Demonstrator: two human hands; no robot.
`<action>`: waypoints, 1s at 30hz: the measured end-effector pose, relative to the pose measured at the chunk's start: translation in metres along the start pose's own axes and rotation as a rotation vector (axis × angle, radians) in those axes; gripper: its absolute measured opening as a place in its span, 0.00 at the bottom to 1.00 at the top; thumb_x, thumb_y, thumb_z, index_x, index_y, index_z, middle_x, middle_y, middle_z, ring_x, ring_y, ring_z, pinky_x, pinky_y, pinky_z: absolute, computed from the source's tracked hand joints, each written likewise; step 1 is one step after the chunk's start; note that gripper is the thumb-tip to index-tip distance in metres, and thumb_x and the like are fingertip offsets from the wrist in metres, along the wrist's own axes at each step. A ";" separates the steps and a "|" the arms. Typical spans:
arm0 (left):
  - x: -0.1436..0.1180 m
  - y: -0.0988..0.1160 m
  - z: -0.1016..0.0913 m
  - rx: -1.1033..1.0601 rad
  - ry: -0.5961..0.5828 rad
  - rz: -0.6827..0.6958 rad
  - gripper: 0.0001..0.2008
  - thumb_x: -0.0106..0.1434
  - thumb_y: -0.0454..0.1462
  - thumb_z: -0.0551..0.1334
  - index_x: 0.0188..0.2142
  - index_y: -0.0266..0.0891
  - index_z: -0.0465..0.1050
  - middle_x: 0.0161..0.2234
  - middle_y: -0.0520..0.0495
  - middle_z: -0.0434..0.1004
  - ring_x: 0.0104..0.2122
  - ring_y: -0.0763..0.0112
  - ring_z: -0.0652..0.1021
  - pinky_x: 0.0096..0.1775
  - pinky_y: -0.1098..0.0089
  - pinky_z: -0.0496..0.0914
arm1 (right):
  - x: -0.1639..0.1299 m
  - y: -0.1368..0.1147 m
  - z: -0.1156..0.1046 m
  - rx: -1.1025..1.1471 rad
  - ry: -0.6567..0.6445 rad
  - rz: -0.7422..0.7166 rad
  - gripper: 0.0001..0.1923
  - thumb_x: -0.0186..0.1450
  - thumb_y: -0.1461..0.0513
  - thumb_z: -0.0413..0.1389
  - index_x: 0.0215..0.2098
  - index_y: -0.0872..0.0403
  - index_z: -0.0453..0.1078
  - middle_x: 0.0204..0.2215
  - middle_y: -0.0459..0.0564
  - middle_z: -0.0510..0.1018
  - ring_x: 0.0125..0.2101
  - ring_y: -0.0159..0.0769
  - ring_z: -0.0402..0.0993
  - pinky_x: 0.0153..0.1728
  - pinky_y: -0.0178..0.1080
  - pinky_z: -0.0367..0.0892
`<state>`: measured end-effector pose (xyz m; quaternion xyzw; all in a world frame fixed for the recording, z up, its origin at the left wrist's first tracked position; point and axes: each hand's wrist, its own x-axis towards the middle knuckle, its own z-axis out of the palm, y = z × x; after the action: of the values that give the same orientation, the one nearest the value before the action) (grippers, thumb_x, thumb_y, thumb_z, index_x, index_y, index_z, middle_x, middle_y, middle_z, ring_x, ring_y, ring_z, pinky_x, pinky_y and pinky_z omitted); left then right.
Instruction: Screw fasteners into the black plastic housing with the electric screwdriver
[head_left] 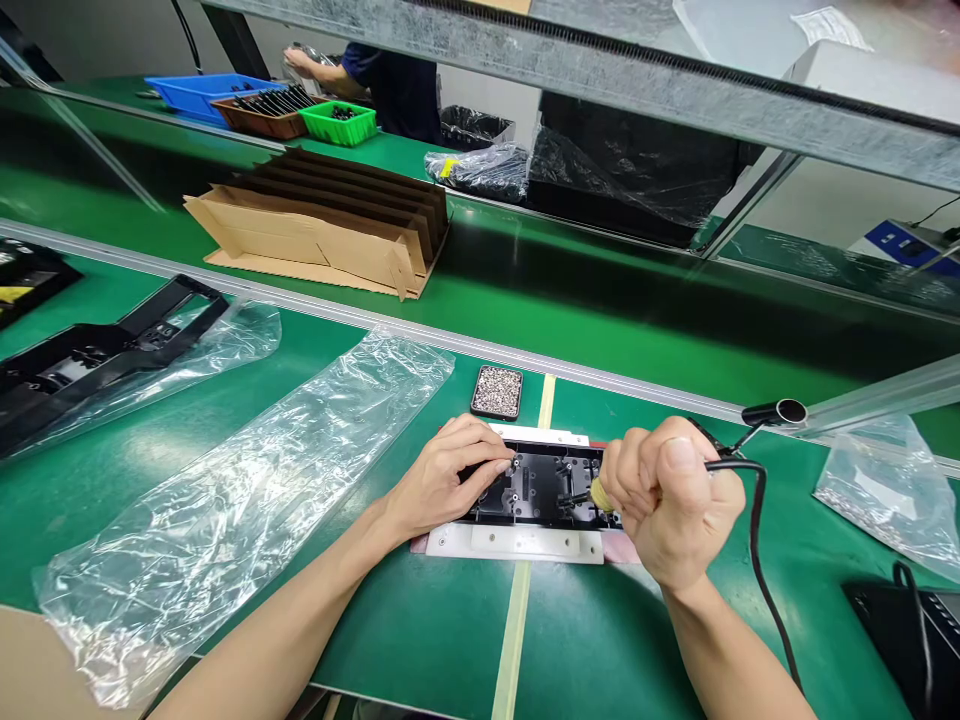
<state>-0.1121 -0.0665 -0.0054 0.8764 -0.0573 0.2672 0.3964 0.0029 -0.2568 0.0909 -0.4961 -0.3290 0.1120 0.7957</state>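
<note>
screw tray (496,391) behind black part (536,487) | plastic bag (247,490) left

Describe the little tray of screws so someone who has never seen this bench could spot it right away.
Start at the green bench and find the black part under the left hand and right hand. Just behind it, beside the yellow stripe, lies the small dark tray. It alone is heaped with tiny silvery screws.

black plastic part (536,488) lies flat in a white fixture (517,542) on green table.
</note>
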 end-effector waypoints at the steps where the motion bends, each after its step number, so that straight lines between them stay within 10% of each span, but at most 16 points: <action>1: 0.000 0.000 0.000 0.000 -0.001 -0.001 0.08 0.76 0.34 0.63 0.49 0.41 0.80 0.43 0.44 0.83 0.46 0.60 0.78 0.48 0.58 0.71 | 0.000 0.000 0.000 0.000 -0.001 -0.007 0.22 0.75 0.59 0.53 0.23 0.53 0.58 0.16 0.38 0.55 0.15 0.23 0.49 0.15 0.28 0.51; 30: -0.001 -0.002 0.000 0.025 -0.010 0.009 0.09 0.76 0.36 0.62 0.50 0.42 0.81 0.43 0.44 0.83 0.46 0.59 0.79 0.50 0.56 0.72 | 0.000 0.000 0.000 -0.022 0.001 -0.005 0.22 0.75 0.59 0.53 0.23 0.53 0.57 0.15 0.38 0.55 0.15 0.24 0.49 0.14 0.28 0.51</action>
<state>-0.1125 -0.0656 -0.0070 0.8823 -0.0598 0.2654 0.3840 0.0027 -0.2566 0.0906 -0.5043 -0.3312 0.1062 0.7904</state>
